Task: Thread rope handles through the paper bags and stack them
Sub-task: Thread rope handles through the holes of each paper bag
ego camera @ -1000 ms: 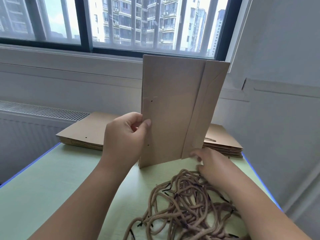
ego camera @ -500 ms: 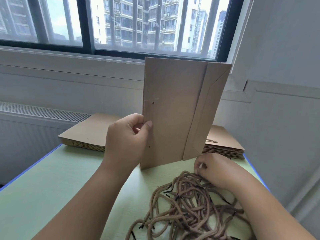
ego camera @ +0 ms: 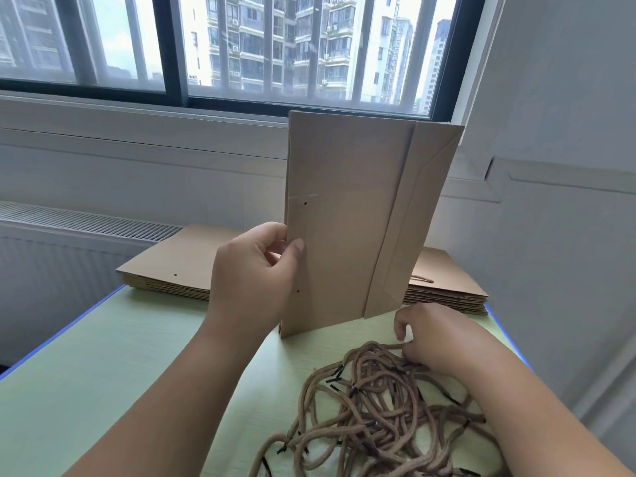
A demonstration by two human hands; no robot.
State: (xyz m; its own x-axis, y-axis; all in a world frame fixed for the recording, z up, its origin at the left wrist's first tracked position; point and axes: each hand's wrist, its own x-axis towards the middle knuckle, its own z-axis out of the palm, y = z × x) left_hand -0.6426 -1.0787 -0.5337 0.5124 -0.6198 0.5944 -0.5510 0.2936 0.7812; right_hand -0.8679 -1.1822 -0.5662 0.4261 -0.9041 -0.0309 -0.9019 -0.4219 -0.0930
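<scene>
In the head view, towards the middle of the worktop (ego camera: 120,356), a flat folded paper bag (ego camera: 347,218) stands upright, its lower left corner down on the green surface and its bottom edge rising to the right. The left hand (ego camera: 253,273) pinches the bag's left edge, thumb on the near face and fingers behind it. Two small punched holes show along that edge, one above the thumb and one below it. A folded flap runs down the bag's right side.

By the near right corner lies a tangled heap of rope handles (ego camera: 378,414), brown with dark tips. The right hand (ego camera: 437,335) rests on the heap's far edge, just below the bag's bottom edge, its fingers curled down around a strand.

Along the far edge lie two stacks of flat bags: the left stack (ego camera: 172,266) behind the left hand, and the right stack (ego camera: 447,287) at the far right corner, with a rope loop on its top bag
</scene>
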